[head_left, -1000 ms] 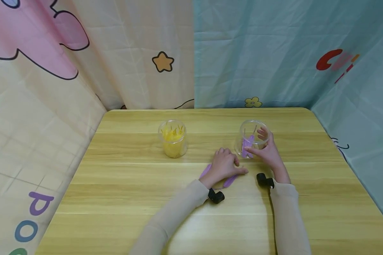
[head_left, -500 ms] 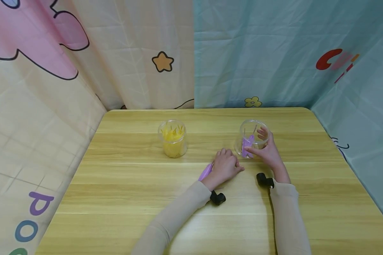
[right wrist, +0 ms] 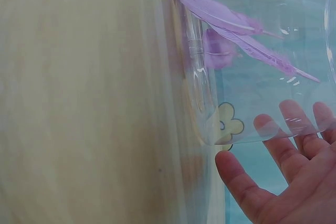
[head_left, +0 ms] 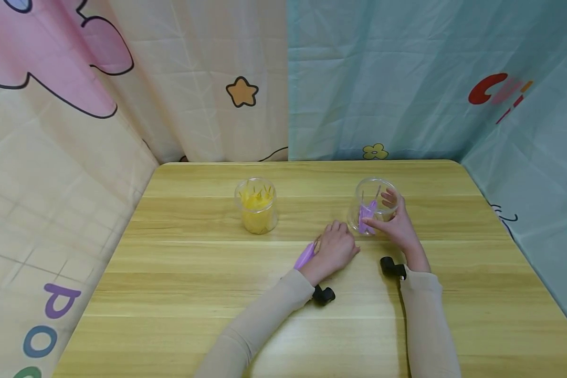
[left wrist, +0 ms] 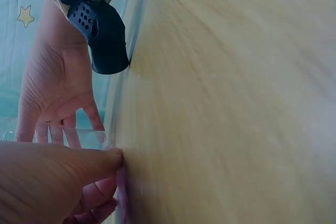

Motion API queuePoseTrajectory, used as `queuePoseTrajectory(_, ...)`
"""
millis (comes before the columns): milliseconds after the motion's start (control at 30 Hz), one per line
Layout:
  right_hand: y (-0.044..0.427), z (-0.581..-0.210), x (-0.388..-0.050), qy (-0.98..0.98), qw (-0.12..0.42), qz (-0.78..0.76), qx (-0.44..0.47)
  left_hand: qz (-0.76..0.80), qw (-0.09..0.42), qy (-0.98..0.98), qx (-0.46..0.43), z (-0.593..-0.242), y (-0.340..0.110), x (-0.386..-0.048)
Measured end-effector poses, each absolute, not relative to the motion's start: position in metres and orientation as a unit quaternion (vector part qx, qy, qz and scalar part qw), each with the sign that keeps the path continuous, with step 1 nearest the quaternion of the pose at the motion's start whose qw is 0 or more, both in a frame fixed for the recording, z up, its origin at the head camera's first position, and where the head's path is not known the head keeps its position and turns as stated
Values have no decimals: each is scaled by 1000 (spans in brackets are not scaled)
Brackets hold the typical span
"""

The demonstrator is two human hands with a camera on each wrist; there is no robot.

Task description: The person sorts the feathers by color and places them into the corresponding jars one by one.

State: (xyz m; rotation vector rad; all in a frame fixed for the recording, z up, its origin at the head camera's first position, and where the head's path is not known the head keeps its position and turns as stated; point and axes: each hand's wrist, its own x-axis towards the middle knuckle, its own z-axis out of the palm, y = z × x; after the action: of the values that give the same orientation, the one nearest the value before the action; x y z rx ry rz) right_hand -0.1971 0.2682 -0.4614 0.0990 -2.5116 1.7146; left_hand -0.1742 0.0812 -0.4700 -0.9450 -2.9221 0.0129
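Note:
My left hand (head_left: 335, 248) is low over the table, its fingers curled down on a purple feather (left wrist: 122, 195), which the hand hides in the head view. Beside it, to the left, lies another purple feather (head_left: 305, 255), its quill pointing away. My right hand (head_left: 398, 224) holds a clear plastic cup (head_left: 377, 184) upright on the table, thumb on the near side and fingers around the far right side. Inside that cup stand several purple feathers (right wrist: 218, 11), quills up, leaning on the wall.
A second clear cup (head_left: 256, 182) stands at the back left, filled with yellow feathers (head_left: 256, 207). The wooden table (head_left: 193, 283) ends at patterned curtains (head_left: 331, 79) behind and at both sides. Black wrist cameras (head_left: 392, 266) sit on both wrists.
My left hand has shifted slightly, and the purple feather that showed below it is now out of sight in the head view. The right hand and its cup stay put.

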Motion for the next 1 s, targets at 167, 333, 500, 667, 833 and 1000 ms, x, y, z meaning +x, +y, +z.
queuePoseTrajectory(167,268,-459,-197,-822,49,566,32,32,45,-942,-331,-470,81,-174)
queuePoseTrajectory(333,267,-458,-196,-819,50,571,36,73,62,-926,-366,-471,83,-175)
queuePoseTrajectory(500,267,-460,-196,-819,49,571,36,90,75,-918,-378,-471,84,-173)
queuePoseTrajectory(667,267,-460,-195,-818,44,573,35,57,40,-926,-371,-468,79,-175)
queuePoseTrajectory(833,268,-461,-196,-819,45,572,36,-53,1,-929,-367,-461,71,-180)
queuePoseTrajectory(1000,266,-453,-193,-815,43,576,46,-261,-49,-899,-348,-445,63,-190)
